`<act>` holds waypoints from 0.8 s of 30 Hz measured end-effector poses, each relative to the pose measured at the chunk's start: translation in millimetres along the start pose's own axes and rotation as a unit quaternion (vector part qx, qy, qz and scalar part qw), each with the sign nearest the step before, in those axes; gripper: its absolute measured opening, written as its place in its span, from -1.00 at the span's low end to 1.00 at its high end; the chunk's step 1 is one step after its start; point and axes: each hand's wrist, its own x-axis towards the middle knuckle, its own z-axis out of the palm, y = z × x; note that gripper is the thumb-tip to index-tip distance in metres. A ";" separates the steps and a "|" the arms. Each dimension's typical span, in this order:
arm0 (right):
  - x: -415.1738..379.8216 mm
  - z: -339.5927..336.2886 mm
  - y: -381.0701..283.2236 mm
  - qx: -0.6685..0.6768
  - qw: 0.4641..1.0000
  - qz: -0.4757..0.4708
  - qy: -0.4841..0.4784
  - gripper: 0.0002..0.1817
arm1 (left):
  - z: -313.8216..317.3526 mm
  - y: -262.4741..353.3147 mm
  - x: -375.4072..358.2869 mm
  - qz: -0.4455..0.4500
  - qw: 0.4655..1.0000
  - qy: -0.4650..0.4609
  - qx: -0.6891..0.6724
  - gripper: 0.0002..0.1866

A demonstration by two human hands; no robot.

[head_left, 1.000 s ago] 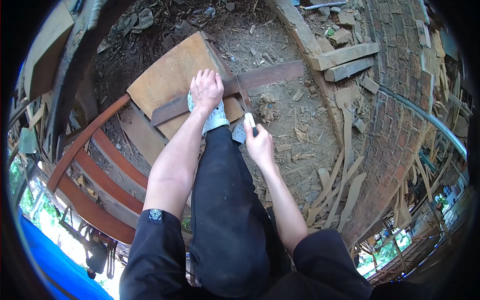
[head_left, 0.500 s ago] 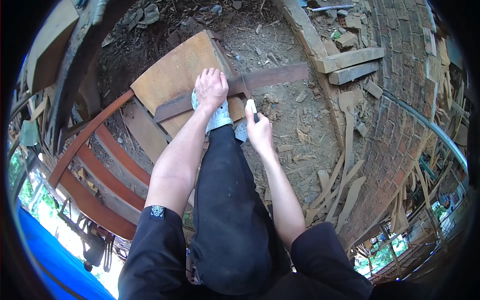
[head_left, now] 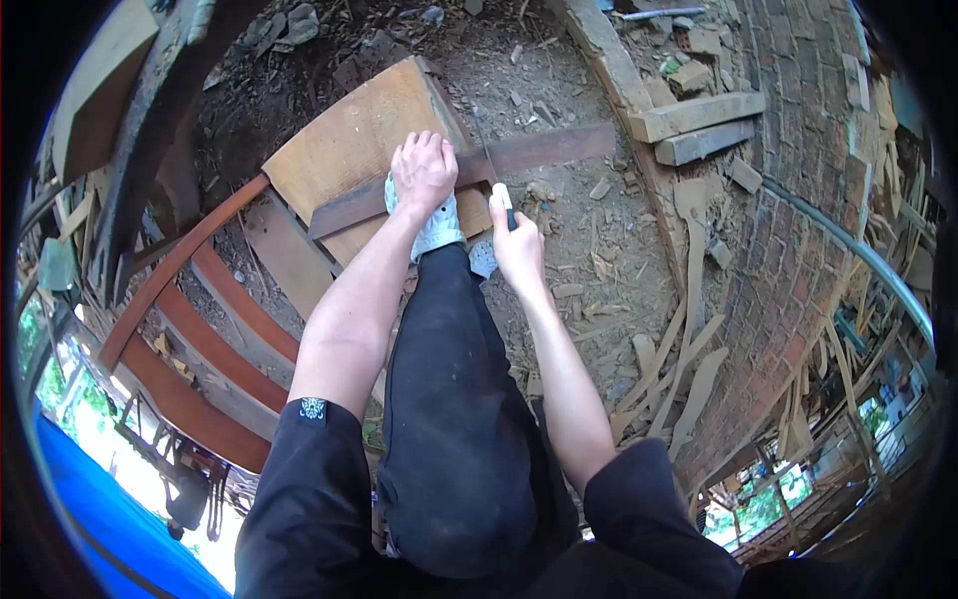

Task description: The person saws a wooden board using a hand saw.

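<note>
Our right hand [head_left: 519,246] had slid forward, clasped around the saw [head_left: 501,192], carrying its blade past the dark board's [head_left: 555,148] far edge. The board lay across a wide panel [head_left: 344,138]; our left hand [head_left: 426,172] covered it, its grip hidden from us.

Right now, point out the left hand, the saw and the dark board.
Left hand [head_left: 426,172]: head view, back of the hand.
Saw [head_left: 501,191]: head view, white part of the handle.
Dark board [head_left: 472,168]: head view, bare stretch near its middle.
</note>
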 end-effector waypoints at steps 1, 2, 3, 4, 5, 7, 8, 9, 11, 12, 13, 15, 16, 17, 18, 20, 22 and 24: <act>-13.3 -9.9 -4.8 -0.003 1.000 0.004 0.000 -0.31 | 2.4 -0.1 3.7 0.002 1.000 0.000 0.004 -0.77; -46.8 -16.9 7.7 -0.007 1.000 -0.009 0.014 -0.36 | 2.7 -0.6 7.1 0.001 1.000 0.001 0.011 -0.77; -96.8 -26.4 29.4 -0.011 0.999 -0.020 0.026 -0.40 | 2.2 2.3 6.7 0.003 1.000 0.000 0.009 -0.77; -138.9 -38.9 53.1 0.028 0.999 0.024 -0.011 -0.51 | 0.7 3.7 5.3 0.000 1.000 -0.001 0.003 -0.77; -174.8 -52.4 66.6 0.022 1.000 0.009 -0.002 -0.56 | -0.7 2.2 6.4 -0.004 1.000 0.000 0.000 -0.77; -199.6 -76.1 63.9 0.014 1.000 0.011 -0.013 -0.54 | -0.9 -1.3 8.7 0.002 1.000 0.004 0.007 -0.77; -189.0 -67.8 63.7 -0.001 1.000 0.013 -0.015 -0.52 | 0.2 -0.3 9.2 0.007 1.000 0.008 0.008 -0.77; -169.2 -56.7 64.6 -0.020 1.000 0.016 -0.017 -0.50 | 2.1 2.3 7.3 0.008 1.000 0.012 0.007 -0.78; -130.5 -25.6 83.2 -0.055 0.998 -0.009 -0.021 -0.45 | 2.4 1.9 11.8 0.011 1.000 0.023 0.012 -0.78; -127.0 -6.1 95.4 -0.046 0.998 -0.038 0.009 -0.45 | 1.7 2.0 14.3 0.010 1.000 0.020 0.017 -0.77; -131.0 3.2 94.1 -0.042 0.996 -0.063 0.036 -0.44 | 4.0 2.3 8.0 0.004 1.000 0.012 0.020 -0.77; -135.3 -1.9 97.3 -0.007 0.998 -0.030 0.051 -0.46 | 5.4 2.0 -1.1 0.007 1.000 0.010 0.019 -0.77; -133.0 -11.4 91.2 0.011 0.999 -0.013 0.036 -0.46 | 5.1 0.4 5.9 0.013 1.000 0.021 0.017 -0.77; -138.3 -23.1 87.3 0.026 0.999 0.010 0.019 -0.46 | 4.2 1.0 4.2 0.016 1.000 0.020 0.017 -0.77; -144.9 -32.9 85.0 0.049 0.999 -0.009 0.023 -0.45 | 4.4 2.2 1.3 0.020 0.999 0.026 0.024 -0.77; -163.4 -48.9 95.6 0.058 0.998 -0.014 0.024 -0.45 | 4.5 3.2 2.5 0.022 0.998 0.039 0.033 -0.77; -193.9 -62.3 109.9 0.066 0.998 -0.009 0.012 -0.48 | 4.2 1.9 2.0 0.023 0.999 0.038 0.031 -0.77; -222.1 -71.4 117.4 0.034 0.999 -0.022 0.009 -0.56 | 3.4 3.2 1.0 0.023 0.998 0.042 0.028 -0.77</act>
